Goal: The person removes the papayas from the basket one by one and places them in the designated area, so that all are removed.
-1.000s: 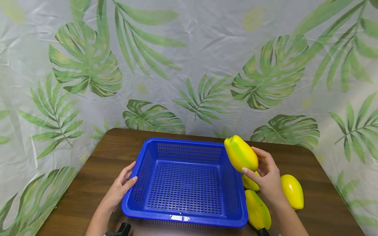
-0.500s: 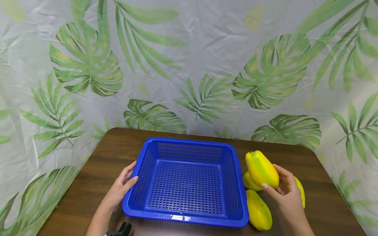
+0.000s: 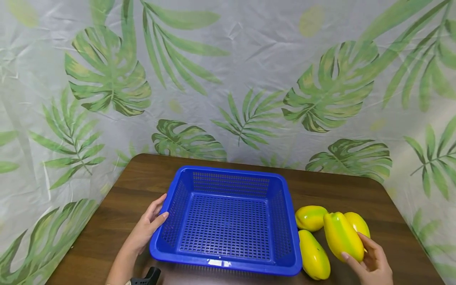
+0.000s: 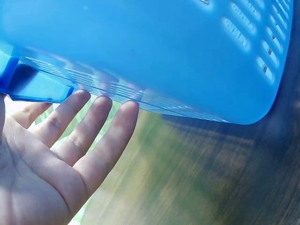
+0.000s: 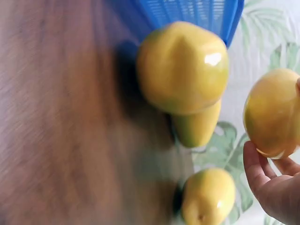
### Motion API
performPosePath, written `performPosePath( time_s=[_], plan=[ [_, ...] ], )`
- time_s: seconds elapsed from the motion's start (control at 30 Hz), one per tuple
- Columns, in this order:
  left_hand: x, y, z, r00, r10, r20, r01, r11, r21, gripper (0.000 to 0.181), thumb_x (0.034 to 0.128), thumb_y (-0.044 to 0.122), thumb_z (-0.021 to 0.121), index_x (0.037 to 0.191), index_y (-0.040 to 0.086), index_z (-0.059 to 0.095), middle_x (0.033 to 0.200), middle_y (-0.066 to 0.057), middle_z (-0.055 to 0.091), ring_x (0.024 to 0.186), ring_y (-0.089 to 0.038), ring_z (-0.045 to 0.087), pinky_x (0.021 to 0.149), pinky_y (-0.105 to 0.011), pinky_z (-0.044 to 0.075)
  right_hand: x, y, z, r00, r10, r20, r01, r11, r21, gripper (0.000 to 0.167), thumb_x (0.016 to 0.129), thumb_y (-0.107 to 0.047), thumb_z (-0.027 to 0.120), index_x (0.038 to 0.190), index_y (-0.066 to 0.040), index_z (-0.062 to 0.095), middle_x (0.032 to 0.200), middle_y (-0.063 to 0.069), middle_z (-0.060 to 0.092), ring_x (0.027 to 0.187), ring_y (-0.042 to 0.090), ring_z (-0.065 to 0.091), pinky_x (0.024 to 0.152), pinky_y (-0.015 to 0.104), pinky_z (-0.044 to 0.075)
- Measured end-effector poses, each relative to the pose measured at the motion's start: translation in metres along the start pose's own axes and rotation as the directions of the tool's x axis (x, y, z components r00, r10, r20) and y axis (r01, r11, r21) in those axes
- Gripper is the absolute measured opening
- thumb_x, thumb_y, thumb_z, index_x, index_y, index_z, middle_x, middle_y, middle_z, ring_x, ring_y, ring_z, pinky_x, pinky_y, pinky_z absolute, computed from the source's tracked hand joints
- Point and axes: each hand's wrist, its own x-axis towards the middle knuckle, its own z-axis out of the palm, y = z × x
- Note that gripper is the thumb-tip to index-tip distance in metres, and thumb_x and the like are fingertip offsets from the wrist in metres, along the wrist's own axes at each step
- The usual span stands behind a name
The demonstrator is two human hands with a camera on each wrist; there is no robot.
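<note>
A blue plastic basket (image 3: 263,268) with slotted walls and floor stands on the table, nothing inside it. My left hand (image 3: 144,227) holds its left rim, thumb on top; in the left wrist view the fingers (image 4: 110,140) reach up to the basket's outer wall (image 4: 140,47). To the right of the basket, my right hand (image 3: 375,263) grips a glossy yellow-green papaya (image 3: 341,235) between thumb and fingers. In the right wrist view this papaya (image 5: 269,112) is off the table. It partly hides another papaya (image 3: 358,223) behind it.
Two more papayas lie against the basket's right side, one farther back (image 3: 310,217) and one nearer (image 3: 315,257). The brown wooden table (image 3: 110,233) has rounded far corners. A leaf-patterned cloth (image 3: 246,63) hangs behind it.
My right hand has carried the papaya from above the basket's right rim, rightward and down toward the table. The left hand and the basket have stayed in place.
</note>
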Motion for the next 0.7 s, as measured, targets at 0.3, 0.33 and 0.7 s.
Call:
performPosePath(
  time_s=[0.3, 0.33, 0.7],
  plan=[
    [-0.001, 0.000, 0.000, 1.000, -0.006, -0.006, 0.006, 1.000, 0.001, 0.056, 0.0943, 0.012, 0.046, 0.142, 0.010, 0.017, 0.134, -0.025, 0.032, 0.101, -0.026, 0.053, 0.076, -0.038, 0.050, 0.002, 0.031, -0.023, 0.993, -0.016, -0.115, -0.010, 0.974, -0.226, 0.060, 0.068, 0.010, 0.072, 0.122, -0.005, 0.050, 0.099, -0.012, 0.059, 0.078, 0.001, 0.058, 0.057, 0.014, 0.048],
    [-0.001, 0.000, 0.000, 1.000, -0.008, -0.007, 0.008, 1.000, 0.001, 0.056, 0.0943, 0.012, 0.047, 0.142, 0.010, 0.017, 0.134, -0.025, 0.032, 0.102, -0.026, 0.053, 0.076, -0.038, 0.050, 0.004, 0.036, -0.029, 0.998, -0.020, -0.067, 0.002, 0.966, -0.260, 0.058, 0.069, 0.008, 0.072, 0.121, -0.009, 0.050, 0.096, -0.016, 0.058, 0.076, 0.001, 0.058, 0.056, 0.015, 0.049],
    [-0.001, 0.002, 0.000, 1.000, -0.015, -0.006, 0.015, 1.000, 0.013, 0.056, 0.0942, 0.013, 0.047, 0.142, 0.011, 0.018, 0.133, -0.025, 0.033, 0.103, -0.030, 0.052, 0.075, -0.039, 0.050, 0.003, 0.081, -0.053, 0.981, 0.094, -0.168, -0.168, 0.846, -0.505, 0.064, 0.069, -0.019, 0.079, 0.125, -0.009, 0.048, 0.097, -0.023, 0.049, 0.072, -0.005, 0.052, 0.056, 0.012, 0.045]
  ],
)
